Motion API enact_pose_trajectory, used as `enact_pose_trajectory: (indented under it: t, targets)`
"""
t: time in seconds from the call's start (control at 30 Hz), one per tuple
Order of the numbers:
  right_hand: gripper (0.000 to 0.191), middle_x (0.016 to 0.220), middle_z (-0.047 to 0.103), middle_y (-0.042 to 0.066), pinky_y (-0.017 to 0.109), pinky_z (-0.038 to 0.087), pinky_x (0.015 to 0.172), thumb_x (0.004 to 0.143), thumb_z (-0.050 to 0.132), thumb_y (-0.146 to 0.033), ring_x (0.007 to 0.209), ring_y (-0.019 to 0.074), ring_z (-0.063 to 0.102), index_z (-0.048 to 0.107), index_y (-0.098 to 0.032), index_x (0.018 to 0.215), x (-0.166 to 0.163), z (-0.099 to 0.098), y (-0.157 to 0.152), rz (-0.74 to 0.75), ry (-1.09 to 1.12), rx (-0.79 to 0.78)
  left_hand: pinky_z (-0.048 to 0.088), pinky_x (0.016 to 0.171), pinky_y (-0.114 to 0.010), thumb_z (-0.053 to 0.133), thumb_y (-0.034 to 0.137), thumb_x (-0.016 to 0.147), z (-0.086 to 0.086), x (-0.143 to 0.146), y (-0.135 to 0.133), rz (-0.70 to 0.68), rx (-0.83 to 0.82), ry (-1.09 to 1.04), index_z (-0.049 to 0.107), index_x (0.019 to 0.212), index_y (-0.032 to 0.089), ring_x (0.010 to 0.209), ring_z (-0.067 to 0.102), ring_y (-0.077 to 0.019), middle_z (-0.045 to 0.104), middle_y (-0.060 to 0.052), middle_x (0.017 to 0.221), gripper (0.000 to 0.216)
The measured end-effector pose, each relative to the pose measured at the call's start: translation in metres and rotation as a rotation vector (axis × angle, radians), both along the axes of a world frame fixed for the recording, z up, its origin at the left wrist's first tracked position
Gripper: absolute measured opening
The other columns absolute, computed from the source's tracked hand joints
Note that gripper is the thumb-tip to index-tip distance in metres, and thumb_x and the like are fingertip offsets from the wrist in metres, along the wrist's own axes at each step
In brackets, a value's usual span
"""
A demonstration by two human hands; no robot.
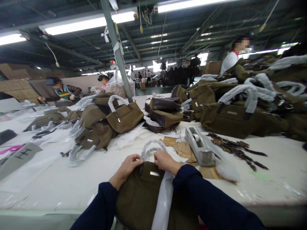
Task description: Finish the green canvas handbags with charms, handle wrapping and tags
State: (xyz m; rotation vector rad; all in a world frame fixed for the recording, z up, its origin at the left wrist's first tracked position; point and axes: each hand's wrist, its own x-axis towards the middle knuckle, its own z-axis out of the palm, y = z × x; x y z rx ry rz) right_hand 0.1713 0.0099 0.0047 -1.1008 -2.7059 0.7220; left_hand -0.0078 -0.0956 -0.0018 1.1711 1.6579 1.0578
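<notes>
An olive handbag (137, 195) stands at the table's near edge, directly in front of me. Its upper handle (153, 145) is wrapped in white plastic, and a small metal plate shows near its top edge. My left hand (128, 167) pinches the bag's top edge by the handle's left base. On the right side of the opening, my right hand (165, 160) is closed at the top edge, its fingertips partly hidden. A white wrapped strip (163, 201) hangs down the bag's front below my right hand.
A tape dispenser (200, 148) and dark tassel-like straps (236, 148) lie to the right on the white table (48, 182). Piled olive handbags (232, 118) line the far right, with more bags (93, 131) at left. Co-workers (63, 91) are beyond the table.
</notes>
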Motion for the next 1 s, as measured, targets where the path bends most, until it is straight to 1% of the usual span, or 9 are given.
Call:
enact_pose_trajectory:
  t: [0.1,0.2,0.4,0.57,0.7,0.77,0.83,0.9,1.0]
  targets:
    - [0.010,0.074,0.070,0.004,0.025,0.039,0.070,0.081,0.065,-0.014,0.079,0.0189,0.064,0.072,-0.017,0.087,-0.012,-0.004,0.002,0.049,0.029,-0.014,0.040,0.062,-0.024,0.062,0.035,0.072,0.004,0.001,-0.005,-0.059,0.031,-0.080,0.065,0.087,0.017,0.065,0.053,-0.0140,0.062,0.001,0.074,0.023]
    - [0.011,0.070,0.070,0.001,0.022,0.039,0.066,0.084,0.064,-0.017,0.071,0.0150,0.064,0.072,-0.019,0.092,-0.021,-0.007,0.002,0.092,0.042,-0.045,0.041,0.065,-0.023,0.058,0.025,0.072,0.003,0.000,-0.004,-0.085,0.059,-0.097,0.066,0.081,0.017,0.067,0.053,-0.0134,0.062,0.001,0.075,0.014]
    - [0.016,0.074,0.073,0.004,0.022,0.043,0.068,0.086,0.061,-0.017,0.075,0.0158,0.067,0.073,-0.017,0.097,-0.025,-0.009,-0.001,0.112,-0.024,-0.040,0.040,0.062,-0.024,0.061,0.024,0.072,-0.012,-0.005,0.001,-0.033,0.064,-0.053,0.069,0.080,0.016,0.064,0.053,-0.0143,0.064,0.001,0.068,0.013]
    - [0.018,0.099,0.074,0.017,0.033,0.046,0.081,0.080,0.061,-0.010,0.100,0.0289,0.067,0.075,-0.012,0.092,-0.012,0.015,-0.005,0.142,-0.123,0.056,0.041,0.060,-0.024,0.061,0.025,0.070,-0.019,-0.005,0.001,0.039,0.092,-0.039,0.070,0.079,0.017,0.060,0.054,-0.0137,0.064,0.002,0.065,0.015]
    - [0.016,0.097,0.072,0.021,0.041,0.044,0.090,0.075,0.060,-0.004,0.108,0.0356,0.063,0.074,-0.009,0.081,0.003,0.048,-0.008,0.239,-0.150,0.058,0.042,0.058,-0.024,0.057,0.022,0.067,-0.021,-0.005,0.002,0.075,0.105,-0.058,0.070,0.078,0.017,0.057,0.055,-0.0128,0.067,0.001,0.066,0.018]
    - [0.007,0.086,0.073,0.015,0.037,0.047,0.085,0.072,0.066,-0.009,0.098,0.0326,0.066,0.073,-0.012,0.075,0.004,0.059,-0.012,0.320,-0.137,-0.025,0.042,0.057,-0.024,0.055,0.021,0.065,-0.020,-0.004,0.003,0.088,0.108,-0.065,0.069,0.075,0.017,0.055,0.054,-0.0125,0.066,0.001,0.064,0.018]
    - [0.005,0.075,0.072,0.007,0.029,0.051,0.073,0.075,0.068,-0.018,0.081,0.0241,0.069,0.072,-0.014,0.075,0.000,0.062,-0.018,0.394,-0.102,-0.159,0.040,0.055,-0.023,0.054,0.020,0.063,-0.017,-0.003,0.002,0.104,0.114,-0.066,0.069,0.072,0.017,0.053,0.052,-0.0120,0.064,0.002,0.060,0.017]
    - [0.016,0.076,0.072,0.003,0.022,0.051,0.063,0.086,0.059,-0.025,0.072,0.0165,0.068,0.072,-0.015,0.085,-0.006,0.055,-0.025,0.429,-0.031,-0.309,0.038,0.053,-0.023,0.054,0.019,0.062,-0.012,-0.003,-0.001,0.125,0.127,-0.059,0.068,0.070,0.017,0.051,0.050,-0.0114,0.062,0.003,0.056,0.016]
    - [0.026,0.092,0.072,0.006,0.020,0.055,0.059,0.097,0.044,-0.028,0.076,0.0142,0.069,0.067,-0.014,0.095,-0.015,0.033,-0.031,0.314,0.244,-0.657,0.036,0.053,-0.022,0.053,0.020,0.064,-0.001,-0.003,-0.007,0.160,0.153,-0.046,0.066,0.069,0.017,0.051,0.048,-0.0110,0.058,0.004,0.054,0.015]
